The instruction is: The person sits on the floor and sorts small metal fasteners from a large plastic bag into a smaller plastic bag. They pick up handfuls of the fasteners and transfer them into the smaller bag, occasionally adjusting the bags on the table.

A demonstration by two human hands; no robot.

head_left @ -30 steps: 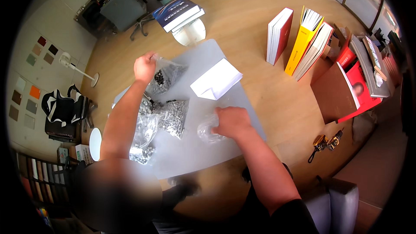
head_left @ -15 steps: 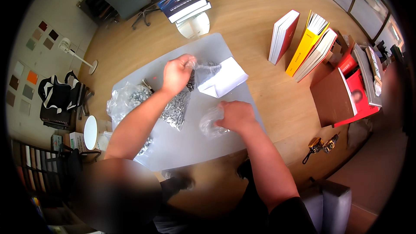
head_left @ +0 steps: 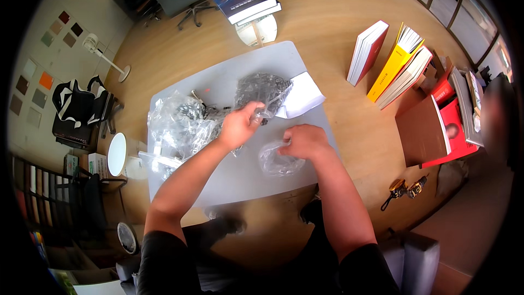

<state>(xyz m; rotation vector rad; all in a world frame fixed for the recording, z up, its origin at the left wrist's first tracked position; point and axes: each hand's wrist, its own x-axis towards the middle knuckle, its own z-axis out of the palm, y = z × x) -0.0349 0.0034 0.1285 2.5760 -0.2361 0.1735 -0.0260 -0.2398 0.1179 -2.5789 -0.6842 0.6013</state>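
My left hand (head_left: 240, 127) is over the middle of the grey table (head_left: 245, 181), thumb and fingers brought together in a pinch; whatever is between them is too small to make out. Just beyond it lies a clear bag of dark small parts (head_left: 255, 90), touching a folded white sheet of paper (head_left: 303, 95). My right hand (head_left: 305, 142) grips the rim of a clear plastic bag (head_left: 279, 163) that rests on the table; its contents are hard to see. Left of my left hand, several clear bags of metal parts (head_left: 180, 123) lie heaped together.
Thick books (head_left: 401, 57) stand upright on the floor at the right, beside a box of red items (head_left: 426, 125). Stacked books (head_left: 248, 5) rest on a white stand beyond the table. A round white stool (head_left: 116, 154) is at the left.
My left hand has come nearer and to the right, away from the bag of dark parts, which now lies flatter. My right hand stays at the clear bag. The view has shifted slightly.
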